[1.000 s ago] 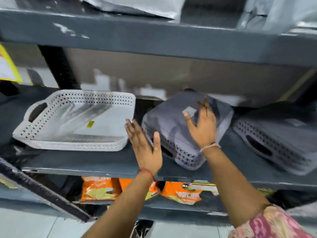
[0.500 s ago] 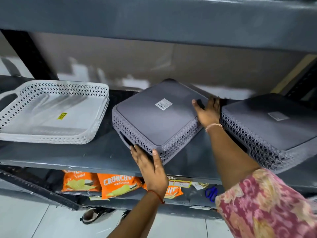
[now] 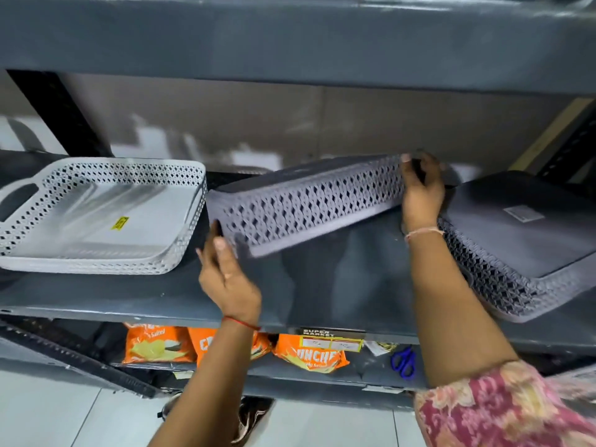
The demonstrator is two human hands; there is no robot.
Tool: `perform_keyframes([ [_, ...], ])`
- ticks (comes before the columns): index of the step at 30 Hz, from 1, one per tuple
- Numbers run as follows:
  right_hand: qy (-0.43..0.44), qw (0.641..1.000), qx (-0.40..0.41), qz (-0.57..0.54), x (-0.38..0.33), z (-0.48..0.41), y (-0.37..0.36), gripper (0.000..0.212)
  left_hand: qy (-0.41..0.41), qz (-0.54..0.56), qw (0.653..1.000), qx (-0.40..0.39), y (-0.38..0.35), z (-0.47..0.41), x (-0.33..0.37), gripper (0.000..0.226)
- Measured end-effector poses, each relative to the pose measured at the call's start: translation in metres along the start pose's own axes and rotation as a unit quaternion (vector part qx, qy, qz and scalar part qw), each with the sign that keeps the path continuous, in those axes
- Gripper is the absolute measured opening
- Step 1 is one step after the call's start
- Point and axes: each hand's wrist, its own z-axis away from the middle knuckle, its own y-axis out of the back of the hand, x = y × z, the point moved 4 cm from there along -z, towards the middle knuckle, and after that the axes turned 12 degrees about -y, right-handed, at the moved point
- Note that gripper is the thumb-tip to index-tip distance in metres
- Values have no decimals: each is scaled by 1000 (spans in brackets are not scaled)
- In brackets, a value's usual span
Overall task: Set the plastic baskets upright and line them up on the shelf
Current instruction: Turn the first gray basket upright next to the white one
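Note:
A white perforated basket (image 3: 96, 217) stands upright on the left of the grey shelf (image 3: 322, 291). In the middle, a grey lattice basket (image 3: 303, 201) is lifted off the shelf, upside down and tilted, its side wall facing me. My left hand (image 3: 225, 275) grips its near left corner. Its far right end is held by my right hand (image 3: 421, 188). A second grey basket (image 3: 522, 240) lies upside down on the right, with a white label on its base.
The shelf above (image 3: 290, 43) hangs low over the baskets. Orange snack bags (image 3: 309, 353) and blue scissors (image 3: 403, 361) lie on the shelf below. A dark upright post (image 3: 58, 111) stands at the back left. Tiled floor shows underneath.
The middle grey basket has been lifted off the shelf and tipped so its side faces me. Both hands have shifted to its two ends.

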Motion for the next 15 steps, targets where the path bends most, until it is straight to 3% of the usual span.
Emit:
perform_keyframes([
  [4,59,987,34,-143,-38,13,17,12,13,118,993,25,6,-49,16,37],
  [7,28,978,32,-205,-39,18,26,13,20,96,995,1,4,-77,8,36],
  [11,-36,991,-6,-127,-13,15,16,8,49,96,992,-63,-6,-87,-6,36],
  [15,-51,997,-53,-38,8,15,-1,34,73,105,982,-136,-10,-85,-21,45],
])
